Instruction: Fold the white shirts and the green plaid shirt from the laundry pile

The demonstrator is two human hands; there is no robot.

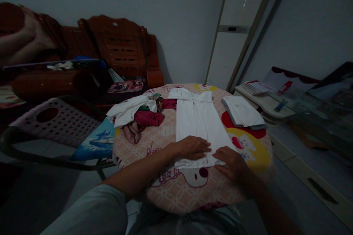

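A white garment (194, 117), partly folded into a long shape, lies across the round table, its near end towards me. My left hand (193, 147) rests flat on the cloth near that end, fingers stretched to the right. At the near right corner, my right hand (233, 163) touches the garment with its fingers on the cloth and its thumb apart, close to the hem. Whether the cloth is pinched there is hard to see in the dim light. The garment's exact kind is unclear.
A patterned cloth covers the table (176, 192). Crumpled white and dark red clothes (149, 117) lie at its left, a folded white and grey stack (244, 112) at its right. A woven chair (55, 121) stands left. Another person's bare leg (27, 40) shows on the wooden sofa (118, 44).
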